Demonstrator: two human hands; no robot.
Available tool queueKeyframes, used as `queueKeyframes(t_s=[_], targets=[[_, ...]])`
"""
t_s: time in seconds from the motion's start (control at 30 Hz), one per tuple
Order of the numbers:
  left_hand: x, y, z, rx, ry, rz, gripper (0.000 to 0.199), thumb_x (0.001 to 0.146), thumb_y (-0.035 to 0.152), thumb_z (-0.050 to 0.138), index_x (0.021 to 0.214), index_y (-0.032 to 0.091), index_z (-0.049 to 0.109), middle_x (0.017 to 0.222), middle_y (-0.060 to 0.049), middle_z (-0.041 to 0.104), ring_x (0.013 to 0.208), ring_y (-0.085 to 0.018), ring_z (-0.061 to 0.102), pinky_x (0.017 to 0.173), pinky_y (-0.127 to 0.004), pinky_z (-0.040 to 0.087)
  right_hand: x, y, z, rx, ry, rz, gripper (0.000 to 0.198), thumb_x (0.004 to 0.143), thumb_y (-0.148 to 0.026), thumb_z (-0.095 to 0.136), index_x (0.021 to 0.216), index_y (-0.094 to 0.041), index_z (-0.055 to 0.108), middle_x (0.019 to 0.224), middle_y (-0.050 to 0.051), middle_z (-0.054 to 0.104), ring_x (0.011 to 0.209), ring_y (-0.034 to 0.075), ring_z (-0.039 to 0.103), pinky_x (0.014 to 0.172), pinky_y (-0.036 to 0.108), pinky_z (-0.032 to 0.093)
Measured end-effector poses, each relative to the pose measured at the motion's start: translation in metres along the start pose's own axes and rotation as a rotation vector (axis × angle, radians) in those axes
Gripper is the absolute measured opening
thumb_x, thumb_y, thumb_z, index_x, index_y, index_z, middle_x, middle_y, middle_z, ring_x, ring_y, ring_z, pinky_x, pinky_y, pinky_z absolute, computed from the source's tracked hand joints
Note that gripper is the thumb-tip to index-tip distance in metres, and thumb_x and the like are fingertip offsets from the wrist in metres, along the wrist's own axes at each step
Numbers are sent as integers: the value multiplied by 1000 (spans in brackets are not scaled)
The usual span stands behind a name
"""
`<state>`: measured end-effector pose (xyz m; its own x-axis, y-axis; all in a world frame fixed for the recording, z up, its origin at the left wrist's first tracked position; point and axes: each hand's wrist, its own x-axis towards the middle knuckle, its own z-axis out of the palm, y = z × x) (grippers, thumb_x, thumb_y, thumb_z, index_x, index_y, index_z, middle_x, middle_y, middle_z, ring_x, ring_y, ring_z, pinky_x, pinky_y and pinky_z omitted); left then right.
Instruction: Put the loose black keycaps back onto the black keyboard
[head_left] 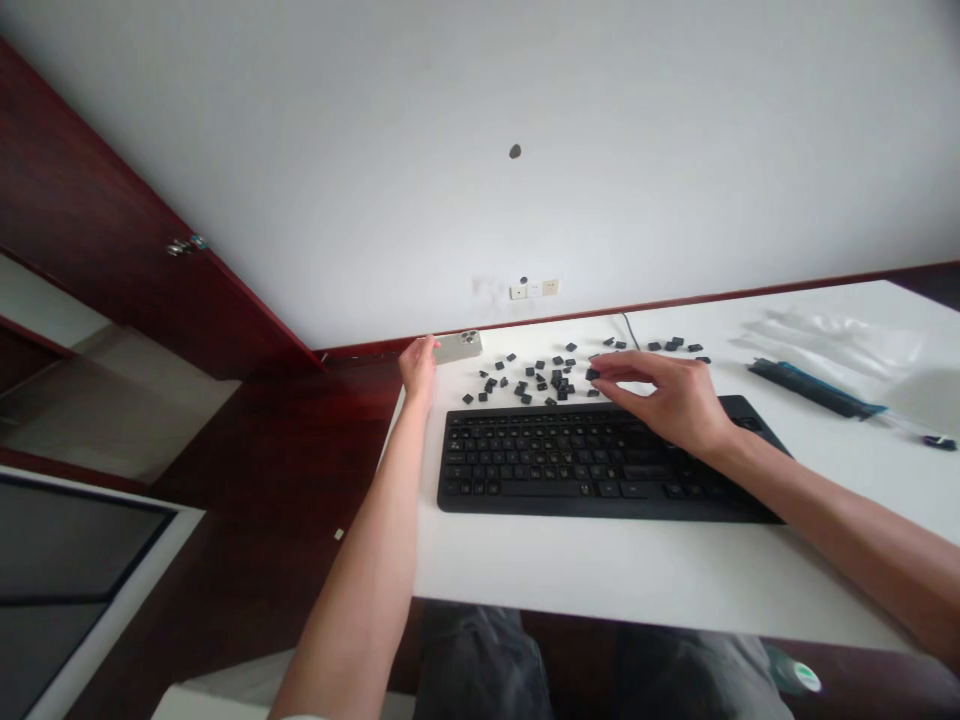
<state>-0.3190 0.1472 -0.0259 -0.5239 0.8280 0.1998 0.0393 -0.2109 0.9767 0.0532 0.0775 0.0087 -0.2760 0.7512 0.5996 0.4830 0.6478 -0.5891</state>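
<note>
A black keyboard (540,489) lies on the white table, with keycaps in place on part of it and gaps elsewhere. Loose black keycaps (556,378) are scattered behind it. My right hand (671,395) reaches over the keyboard's right half, thumb and fingers pinched on one small black keycap (592,374) above the scattered ones. At the table's far left corner, my left hand (418,368) has its fingers closed around the near end of a light-coloured smartphone (454,347), whose rear cameras show at the other end.
Clear plastic wrapping (832,338) and a dark, slim item with a blue edge (814,387) lie on the table's right side. A thin cable (630,330) runs towards the wall. Wall sockets (534,290) sit behind the table. A bottle (795,672) is below the front edge.
</note>
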Motion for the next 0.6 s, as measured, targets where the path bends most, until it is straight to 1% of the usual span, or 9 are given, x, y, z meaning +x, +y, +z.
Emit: queueKeyframes(t_s=[0.07, 0.17, 0.2, 0.3, 0.4, 0.47, 0.53, 0.6], targets=[[0, -6, 1, 66, -30, 59, 31, 87, 46, 71, 72, 19, 66, 52, 7, 40, 49, -9, 36, 51, -23, 27, 1, -2, 3, 5, 9, 31, 23, 95, -35, 75, 115, -23, 80, 99, 4, 85, 90, 25, 83, 90, 39, 70], [-3, -10, 6, 173, -97, 213, 30, 88, 41, 69, 68, 18, 68, 65, -1, 63, 66, -15, 58, 64, -25, 42, 7, -13, 10, 7, -7, 49, 23, 94, -38, 76, 112, -23, 81, 99, 5, 85, 91, 26, 83, 91, 40, 70], [-4, -10, 7, 193, -114, 241, 30, 89, 40, 67, 68, 18, 68, 69, -3, 67, 71, -16, 62, 69, -26, 45, 11, -20, 13, 12, -23, 44, 23, 94, -38, 76, 111, -23, 81, 101, 5, 85, 91, 26, 83, 90, 39, 70], [-5, -12, 10, 218, -117, 253, 30, 91, 38, 64, 68, 19, 67, 72, -4, 71, 75, -18, 66, 73, -27, 46, 31, -48, 27, 63, -95, 16, 22, 94, -36, 75, 110, -23, 81, 105, 5, 84, 91, 24, 82, 90, 37, 69], [-4, -13, 10, 247, -82, 240, 30, 93, 35, 61, 68, 19, 66, 72, -3, 71, 75, -18, 66, 74, -27, 45, 59, -79, 51, 125, -248, -27, 22, 90, -32, 76, 109, -22, 81, 105, 5, 84, 89, 23, 81, 88, 36, 67], [-4, -11, 10, 272, -64, 234, 30, 94, 34, 60, 68, 20, 66, 71, -3, 71, 74, -18, 66, 73, -27, 44, 76, -96, 72, 174, -395, -54, 21, 88, -26, 76, 107, -21, 81, 102, 4, 85, 91, 22, 81, 90, 34, 66], [-5, -9, 11, 296, -57, 222, 31, 95, 34, 59, 67, 20, 65, 71, -3, 70, 74, -18, 65, 73, -27, 44, 86, -107, 94, 190, -530, -69, 20, 86, -19, 75, 106, -20, 82, 99, 3, 85, 91, 21, 80, 90, 32, 64], [-7, -6, 11, 314, -59, 209, 32, 96, 34, 59, 68, 20, 64, 71, -3, 70, 73, -17, 63, 72, -27, 43, 88, -112, 113, 121, -667, -78, 21, 85, -13, 73, 104, -20, 82, 96, 3, 84, 89, 20, 80, 85, 30, 62]])
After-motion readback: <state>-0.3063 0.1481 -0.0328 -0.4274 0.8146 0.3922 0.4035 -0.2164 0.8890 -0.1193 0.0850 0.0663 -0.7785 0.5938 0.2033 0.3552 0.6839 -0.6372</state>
